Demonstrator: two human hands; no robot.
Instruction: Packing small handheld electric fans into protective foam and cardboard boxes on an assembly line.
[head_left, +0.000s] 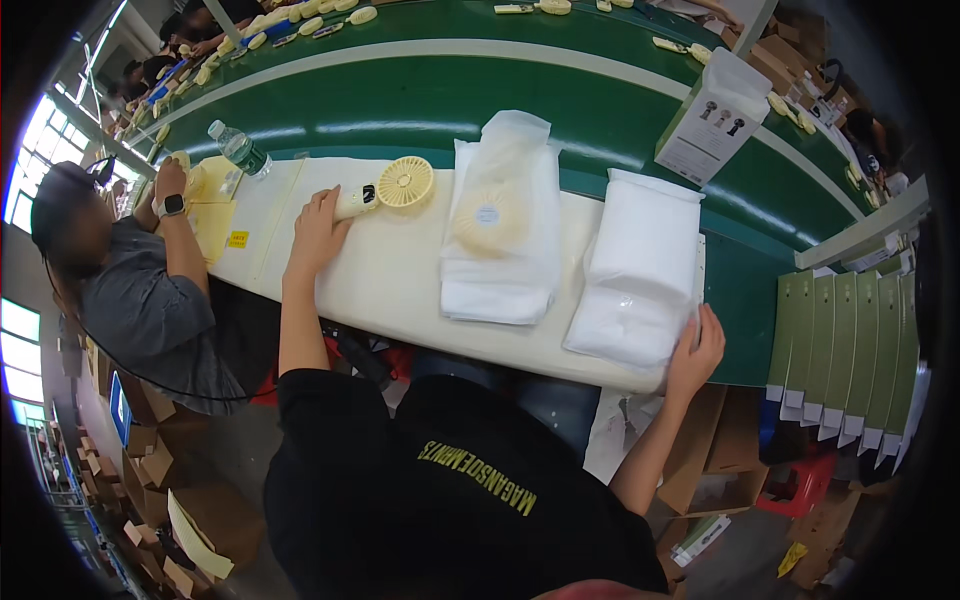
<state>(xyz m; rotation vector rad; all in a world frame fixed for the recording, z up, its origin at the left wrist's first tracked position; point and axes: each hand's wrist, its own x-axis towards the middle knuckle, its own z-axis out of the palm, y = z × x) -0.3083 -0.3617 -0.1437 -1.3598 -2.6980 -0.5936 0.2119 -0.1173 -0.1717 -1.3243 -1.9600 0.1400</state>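
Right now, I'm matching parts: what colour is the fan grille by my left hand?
The fan grille is pale yellow, clearest in head view.

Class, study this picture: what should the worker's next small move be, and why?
Probably the right grip should pinch the top edge of the flat pile of white plastic bags: it is already at that pile's edge. The left grip is at the handle of a pale-yellow, round-headed handheld fan, unbagged, while a similar fan shows through a translucent white bag between them.
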